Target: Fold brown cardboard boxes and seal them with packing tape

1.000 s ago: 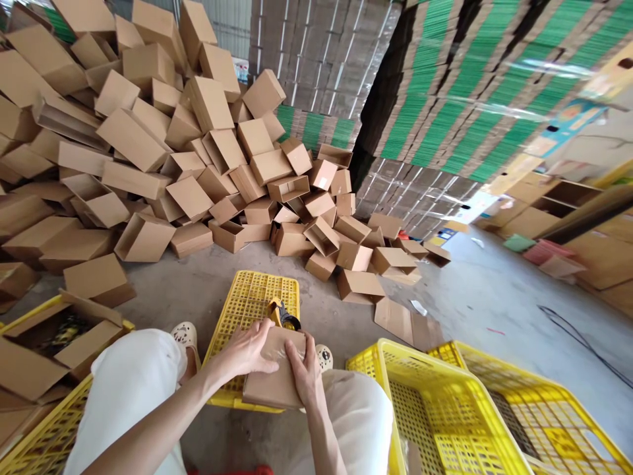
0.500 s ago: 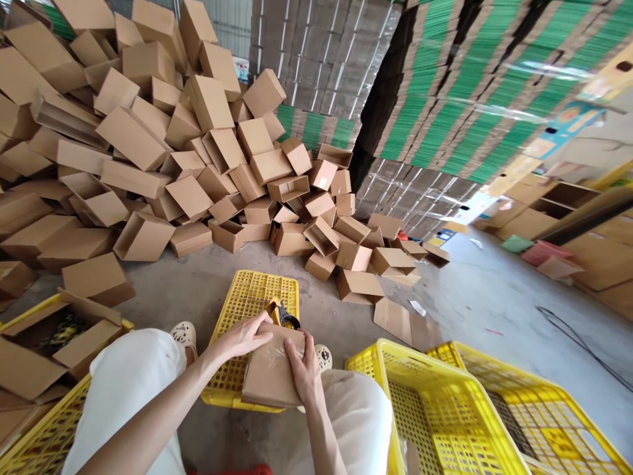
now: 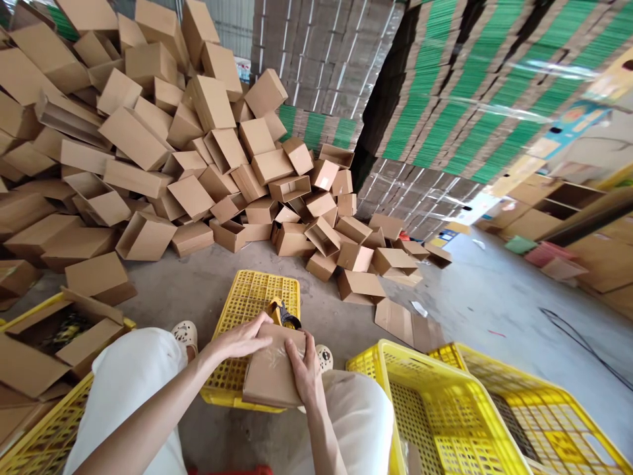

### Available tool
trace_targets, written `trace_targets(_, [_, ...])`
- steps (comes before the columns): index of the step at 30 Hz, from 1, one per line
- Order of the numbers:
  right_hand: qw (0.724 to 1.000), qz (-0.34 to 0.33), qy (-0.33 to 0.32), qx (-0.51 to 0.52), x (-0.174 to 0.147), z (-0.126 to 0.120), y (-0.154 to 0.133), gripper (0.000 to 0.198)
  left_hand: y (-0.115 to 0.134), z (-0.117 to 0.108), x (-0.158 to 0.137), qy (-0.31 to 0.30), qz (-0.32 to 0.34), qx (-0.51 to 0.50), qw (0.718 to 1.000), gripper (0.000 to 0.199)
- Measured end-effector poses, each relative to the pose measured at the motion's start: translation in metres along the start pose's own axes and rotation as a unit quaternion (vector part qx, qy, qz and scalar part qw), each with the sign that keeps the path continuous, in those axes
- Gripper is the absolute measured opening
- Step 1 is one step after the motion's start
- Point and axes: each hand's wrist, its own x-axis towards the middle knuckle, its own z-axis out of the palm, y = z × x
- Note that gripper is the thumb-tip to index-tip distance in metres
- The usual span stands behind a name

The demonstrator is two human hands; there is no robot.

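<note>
A small closed cardboard box (image 3: 273, 369) with shiny clear tape across its top sits tilted on the near part of an upturned yellow crate (image 3: 252, 290) between my knees. My right hand (image 3: 305, 371) grips its right side, thumb on top and fingers over the far right edge. At the far left corner, my left hand (image 3: 242, 338) holds the box lightly, thumb on the top face and forefinger along the far edge; its other fingers are partly hidden. Just beyond the box lies a yellow and black tape dispenser (image 3: 283, 313) on the crate, partly covered by the box.
Many open cardboard boxes (image 3: 192, 196) are heaped ahead and left. Yellow crates (image 3: 430, 396) stand at my right. An open carton (image 3: 30, 363) with dark contents rests in a crate at my left. Tall stacks of flattened cardboard (image 3: 445, 92) rise behind.
The hands and the box hold nearly the same place. The whole view has shifted very slightly.
</note>
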Motion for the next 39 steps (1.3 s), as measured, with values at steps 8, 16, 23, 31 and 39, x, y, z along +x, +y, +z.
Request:
trace_targets(8, [1.000, 0.014, -0.003, 0.011, -0.001, 0.000, 0.001, 0.075, -0.004, 0.002, 0.005, 0.020, 0.010, -0.017, 1.000, 0.039])
trace_targets(16, [1.000, 0.001, -0.011, 0.021, -0.002, -0.002, -0.005, 0.071, 0.003, 0.003, -0.006, -0.007, -0.018, -0.035, 0.999, 0.069])
trace_targets(23, [1.000, 0.000, -0.004, 0.007, 0.000, 0.000, -0.001, 0.071, 0.005, 0.042, 0.008, 0.172, -0.032, -0.039, 0.984, 0.038])
trace_targets(31, [1.000, 0.005, -0.016, 0.003, 0.000, 0.000, 0.001, 0.078, -0.011, 0.073, 0.000, 0.183, 0.010, -0.165, 0.969, 0.088])
trace_targets(39, [1.000, 0.015, -0.004, 0.012, -0.002, -0.002, -0.004, 0.075, -0.006, 0.061, -0.032, 0.100, -0.035, -0.183, 0.977, 0.110])
